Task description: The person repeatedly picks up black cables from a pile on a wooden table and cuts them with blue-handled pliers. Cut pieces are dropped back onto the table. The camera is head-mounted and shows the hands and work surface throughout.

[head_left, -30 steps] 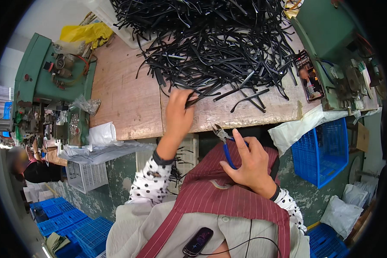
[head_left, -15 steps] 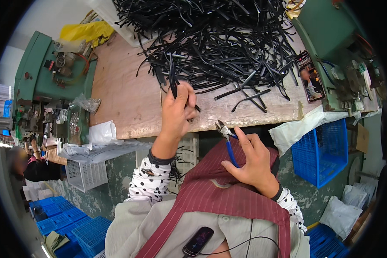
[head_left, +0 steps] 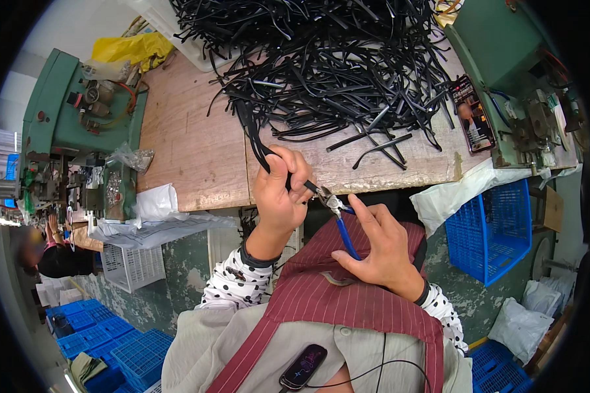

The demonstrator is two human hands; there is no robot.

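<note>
My left hand [head_left: 278, 196] is closed round a few thin black eyeglass temples [head_left: 252, 131], whose far ends reach up to the edge of the pile. One black end pokes out past my fingers to the right. My right hand [head_left: 388, 252] grips diagonal cutters [head_left: 343, 229] with blue handles, their metal jaws touching that protruding end. Whether the jaws are fully closed is too small to tell. Beyond my hands, a large heap of black eyeglass temples [head_left: 334, 85] lies tangled on the wooden table [head_left: 190, 144].
Green machines [head_left: 85, 111] flank the table on the left and right. A blue crate [head_left: 488, 232] stands below at right, a white crate [head_left: 132, 267] below at left. White plastic sheeting [head_left: 439, 203] hangs over the front edge. Another person [head_left: 62, 252] is at far left.
My left hand has come nearer and to the right with the temples. The cutters have shifted slightly left and down, and their jaws now meet the protruding end.
</note>
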